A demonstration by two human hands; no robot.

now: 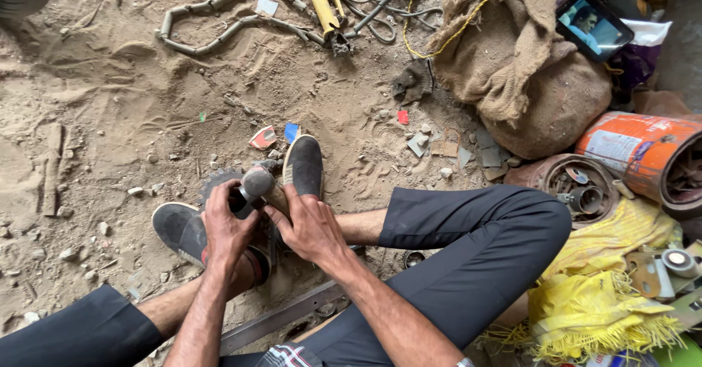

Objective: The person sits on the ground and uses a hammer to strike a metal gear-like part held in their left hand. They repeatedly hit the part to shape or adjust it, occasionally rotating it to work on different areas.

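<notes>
I sit on sandy ground with my legs bent and my dark shoes (304,165) pressed around a toothed metal gear (213,181). My left hand (225,224) grips the dark part beside a rounded grey metal head (257,183) that sticks up from it. Against the other side of that piece, my right hand (308,226) wraps around its lower part between the shoes. Most of the gear is hidden behind my hands and shoes.
A jointed metal chain (219,23), yellow-handled tool (322,7) and cables lie at the top. A burlap sack (526,82) holding a phone (592,25), an orange can (643,155), a rusty round part (578,184) and yellow cloth (607,294) crowd the right. A flat metal bar (281,316) lies under my legs.
</notes>
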